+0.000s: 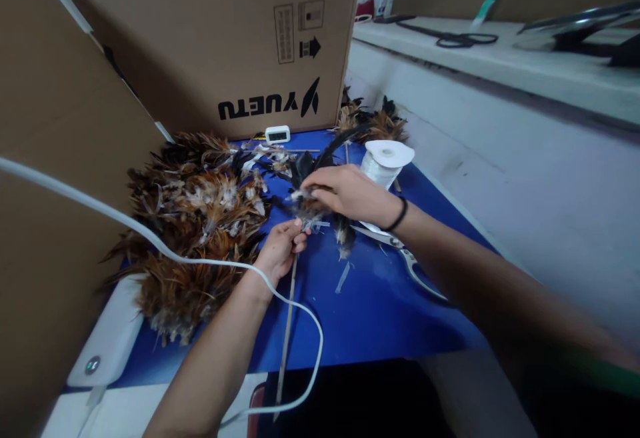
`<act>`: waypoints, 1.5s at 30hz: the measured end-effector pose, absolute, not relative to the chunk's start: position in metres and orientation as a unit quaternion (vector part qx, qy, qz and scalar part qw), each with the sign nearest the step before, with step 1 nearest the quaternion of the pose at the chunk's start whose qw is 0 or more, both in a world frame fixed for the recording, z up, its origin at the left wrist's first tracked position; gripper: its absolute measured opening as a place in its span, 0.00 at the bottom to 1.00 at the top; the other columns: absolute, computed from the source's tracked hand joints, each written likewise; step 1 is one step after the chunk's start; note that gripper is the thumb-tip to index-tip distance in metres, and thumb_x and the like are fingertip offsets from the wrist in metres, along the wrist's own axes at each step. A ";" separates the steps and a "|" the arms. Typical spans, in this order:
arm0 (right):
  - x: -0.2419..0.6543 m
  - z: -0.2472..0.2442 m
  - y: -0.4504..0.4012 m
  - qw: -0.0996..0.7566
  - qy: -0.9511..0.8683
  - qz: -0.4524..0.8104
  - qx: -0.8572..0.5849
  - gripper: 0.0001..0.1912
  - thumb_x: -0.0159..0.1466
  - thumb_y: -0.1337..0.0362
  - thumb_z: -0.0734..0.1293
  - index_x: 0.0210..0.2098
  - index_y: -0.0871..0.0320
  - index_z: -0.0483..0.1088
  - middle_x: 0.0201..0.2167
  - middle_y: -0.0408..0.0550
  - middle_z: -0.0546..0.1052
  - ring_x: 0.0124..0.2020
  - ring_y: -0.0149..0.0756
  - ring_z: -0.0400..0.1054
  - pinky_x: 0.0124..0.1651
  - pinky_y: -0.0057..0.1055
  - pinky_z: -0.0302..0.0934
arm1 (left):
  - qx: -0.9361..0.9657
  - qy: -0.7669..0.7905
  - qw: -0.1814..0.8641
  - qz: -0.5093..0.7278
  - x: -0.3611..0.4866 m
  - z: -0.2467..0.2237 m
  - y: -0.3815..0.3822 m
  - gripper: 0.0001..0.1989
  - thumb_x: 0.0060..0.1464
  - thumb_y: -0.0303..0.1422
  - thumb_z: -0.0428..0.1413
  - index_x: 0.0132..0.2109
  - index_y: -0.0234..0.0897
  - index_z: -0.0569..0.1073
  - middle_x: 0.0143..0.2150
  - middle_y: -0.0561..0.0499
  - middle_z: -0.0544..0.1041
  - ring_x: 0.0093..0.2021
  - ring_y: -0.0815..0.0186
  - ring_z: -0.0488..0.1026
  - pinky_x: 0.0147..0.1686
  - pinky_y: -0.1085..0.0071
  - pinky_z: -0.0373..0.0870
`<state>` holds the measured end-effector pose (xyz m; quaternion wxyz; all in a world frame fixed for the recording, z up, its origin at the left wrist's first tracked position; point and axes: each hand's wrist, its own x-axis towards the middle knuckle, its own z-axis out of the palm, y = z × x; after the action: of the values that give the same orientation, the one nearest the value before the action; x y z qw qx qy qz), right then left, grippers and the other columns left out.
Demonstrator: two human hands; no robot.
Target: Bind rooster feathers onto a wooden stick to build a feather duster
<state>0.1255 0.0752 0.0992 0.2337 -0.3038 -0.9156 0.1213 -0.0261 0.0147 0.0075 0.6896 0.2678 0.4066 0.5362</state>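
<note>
My left hand (284, 246) is closed around a thin stick (287, 341), which slants down past the table's front edge. At the top of the stick, feathers (313, 211) and a strip of clear tape or ribbon (320, 225) stick out above my fingers. Just above, my right hand (350, 193) has its fingers pinched on a feather with a pale base, somewhat blurred. A white spool of ribbon (383, 168) stands behind my right wrist. Partly under my right forearm lie open scissors (413, 268). A loose clear strip (343, 278) rests on the blue tabletop (370, 318).
Brown feather bundles (200, 225) fill the table's left side; more feathers (383, 125) lie at the back right. A white cable (195, 259) crosses in front of my left arm. Around stand a power bank (107, 335), a small digital display (277, 135) and a large cardboard box (210, 31).
</note>
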 end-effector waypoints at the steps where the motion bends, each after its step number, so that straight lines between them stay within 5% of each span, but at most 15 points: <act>1: 0.117 0.099 0.084 0.204 -0.933 0.109 -0.277 0.12 0.58 0.74 0.60 0.37 0.60 0.73 0.37 0.48 0.76 0.37 0.33 0.68 0.41 0.27 0.55 | 0.268 0.407 0.689 0.536 -0.025 0.007 0.014 0.11 0.46 0.30 0.60 0.24 0.28 0.67 0.21 0.51 0.67 0.16 0.81 0.51 0.15 0.80 0.43; 11: 0.086 0.086 0.118 -0.010 -0.982 0.080 -0.170 0.14 0.55 0.75 0.61 0.34 0.59 0.76 0.31 0.49 0.76 0.30 0.29 0.65 0.31 0.24 0.51 | 0.271 0.408 0.688 0.535 -0.023 0.005 0.014 0.13 0.44 0.32 0.61 0.24 0.28 0.66 0.22 0.51 0.67 0.16 0.82 0.51 0.15 0.81 0.44; 45: 0.087 0.087 0.113 -0.106 -0.976 0.086 -0.168 0.14 0.55 0.76 0.61 0.35 0.60 0.76 0.34 0.49 0.76 0.33 0.30 0.65 0.33 0.25 0.52 | 0.257 0.427 0.707 0.503 -0.026 -0.003 0.018 0.11 0.43 0.30 0.61 0.25 0.27 0.68 0.22 0.50 0.68 0.16 0.81 0.51 0.14 0.81 0.44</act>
<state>0.0874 0.1134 0.0867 -0.1056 -0.1681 -0.9764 0.0855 -0.0255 0.0178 -0.0030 0.7066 0.2569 0.4266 0.5028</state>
